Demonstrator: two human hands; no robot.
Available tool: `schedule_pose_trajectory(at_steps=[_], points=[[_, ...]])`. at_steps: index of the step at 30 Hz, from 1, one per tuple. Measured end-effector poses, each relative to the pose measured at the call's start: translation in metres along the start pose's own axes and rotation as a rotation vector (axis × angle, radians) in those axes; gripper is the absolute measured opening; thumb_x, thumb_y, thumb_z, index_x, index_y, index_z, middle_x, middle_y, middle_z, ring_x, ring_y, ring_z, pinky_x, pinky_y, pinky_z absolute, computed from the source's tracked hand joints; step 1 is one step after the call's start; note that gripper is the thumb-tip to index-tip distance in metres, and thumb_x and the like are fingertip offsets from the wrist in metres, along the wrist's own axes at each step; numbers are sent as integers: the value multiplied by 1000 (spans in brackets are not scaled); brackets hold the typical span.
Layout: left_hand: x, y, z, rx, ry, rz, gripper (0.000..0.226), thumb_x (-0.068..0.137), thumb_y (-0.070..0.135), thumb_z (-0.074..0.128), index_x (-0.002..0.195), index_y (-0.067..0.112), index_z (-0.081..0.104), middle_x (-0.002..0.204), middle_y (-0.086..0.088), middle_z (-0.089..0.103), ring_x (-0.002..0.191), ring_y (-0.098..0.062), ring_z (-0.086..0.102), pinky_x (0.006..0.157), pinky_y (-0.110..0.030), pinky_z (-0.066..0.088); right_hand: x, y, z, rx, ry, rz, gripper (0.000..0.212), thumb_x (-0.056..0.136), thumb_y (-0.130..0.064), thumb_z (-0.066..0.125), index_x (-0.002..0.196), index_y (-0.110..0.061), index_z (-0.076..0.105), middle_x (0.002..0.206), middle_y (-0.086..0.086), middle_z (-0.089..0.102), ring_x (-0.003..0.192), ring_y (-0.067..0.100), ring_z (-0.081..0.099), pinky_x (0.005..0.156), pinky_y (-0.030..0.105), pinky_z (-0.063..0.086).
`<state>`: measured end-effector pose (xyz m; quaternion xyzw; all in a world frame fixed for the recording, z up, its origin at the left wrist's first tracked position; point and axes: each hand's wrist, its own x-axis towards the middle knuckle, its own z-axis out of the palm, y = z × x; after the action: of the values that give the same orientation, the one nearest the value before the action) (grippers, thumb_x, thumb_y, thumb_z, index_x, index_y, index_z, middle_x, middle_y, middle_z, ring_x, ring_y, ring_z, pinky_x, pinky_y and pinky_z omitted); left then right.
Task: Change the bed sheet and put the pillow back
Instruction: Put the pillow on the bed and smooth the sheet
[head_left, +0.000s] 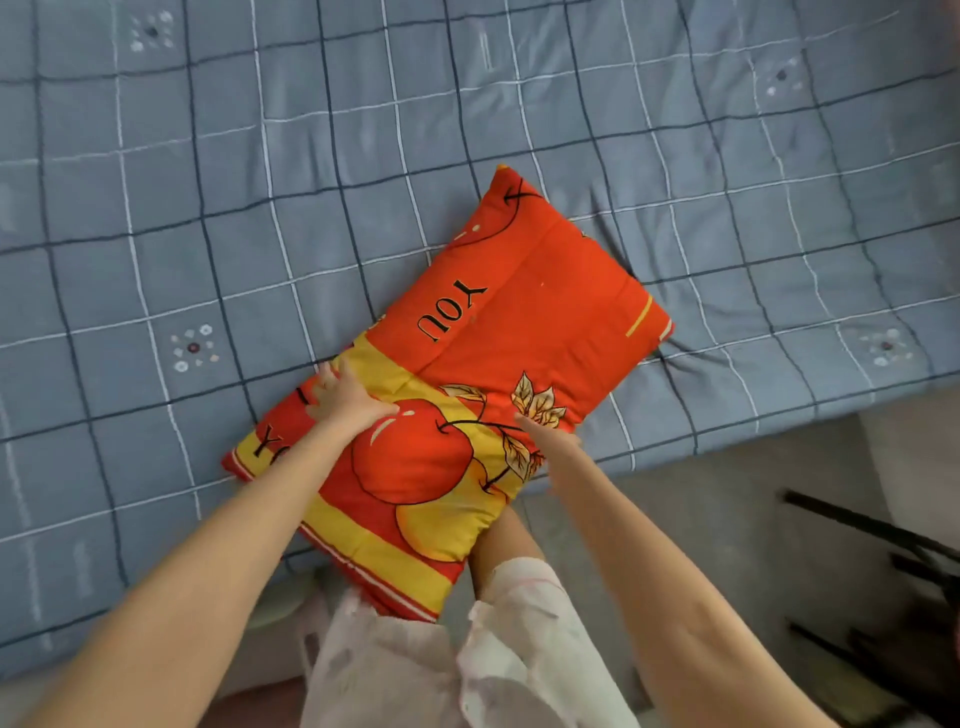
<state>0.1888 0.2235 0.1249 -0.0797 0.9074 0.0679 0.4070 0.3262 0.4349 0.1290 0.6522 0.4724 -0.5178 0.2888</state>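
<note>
L hand (345, 396): fingers spread flat, pressed on red-and-yellow apple-print fabric pillow (524, 306). R hand (549, 441): blurred, fingers straight, unclenched, at pillow's edge; contact unclear. Pillow lay between both hands on grey-blue checked cotton bed sheet (208, 208), overhanging its near edge.

One pillow (519, 312) lay on one bed sheet (208, 182). Two hands were at the pillow: the left hand (343, 395) at its nine o'clock and the right hand (550, 441) at its four. The sheet showed four flower clusters (195, 348), at eleven, one, nine and three o'clock. One dark frame (883, 530) stood at four o'clock.
</note>
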Motion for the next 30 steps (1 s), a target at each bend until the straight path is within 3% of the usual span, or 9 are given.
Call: schedule_pose_trajectory(at_steps=[2,4,9,12,16,20,22,25,30], points=[[30,7,8,70,47,40,126,57,61,81,150,12,11,157,-14,8,144,-32,12,112,-51,21,27,11,7,19,-107,50,78,78,-49,72,136,-5,42,134,2,48,125,28,49,93,38,44],[70,11,14,105,32,63,129,56,65,79,150,7,12,156,-15,15,144,-30,16,113,-50,20,51,17,23,63,-68,76,104,71,-55,75,147,-4,26,150,11,36,134,30,40,107,44,38],[127,18,23,3,-116,153,135,38,63,88,143,5,26,141,-18,42,130,-33,43,107,-41,37,86,18,46,314,200,56,125,63,-26,89,149,-9,0,150,15,28,138,31,31,112,43,28],[122,23,26,-96,-86,213,111,51,38,92,139,7,32,136,-19,49,125,-34,49,101,-40,41,78,14,49,364,295,-9,101,69,-9,83,144,-7,15,140,16,42,129,32,43,106,37,34],[82,23,1,-198,-62,321,85,44,49,83,117,13,59,113,-15,67,105,-30,64,84,-39,51,25,-1,55,247,393,-162,57,78,-4,62,129,-5,38,120,15,58,112,34,56,88,35,40],[30,15,-77,-368,-40,382,57,35,40,74,82,9,64,85,-14,68,78,-20,62,72,-34,48,-54,-31,50,236,412,-436,51,75,0,56,124,-15,48,98,-3,57,88,20,51,79,27,34],[7,-5,-128,-442,23,424,48,28,43,68,63,13,55,65,-6,60,59,-12,52,61,-30,44,-94,-49,55,247,382,-544,41,73,1,57,112,-12,56,83,-6,57,81,20,51,75,26,36],[-31,-41,-202,-581,126,386,33,42,19,77,52,15,45,42,12,44,39,0,36,44,-22,33,-147,-76,87,312,293,-699,22,70,-2,59,91,-9,60,69,-7,56,63,14,49,66,28,38],[-82,-135,-346,-724,433,316,41,28,32,69,58,11,51,47,8,45,43,-4,38,43,-20,32,-253,-161,179,385,-13,-1024,21,57,-19,53,77,-15,57,61,-7,52,53,10,41,58,28,38]])
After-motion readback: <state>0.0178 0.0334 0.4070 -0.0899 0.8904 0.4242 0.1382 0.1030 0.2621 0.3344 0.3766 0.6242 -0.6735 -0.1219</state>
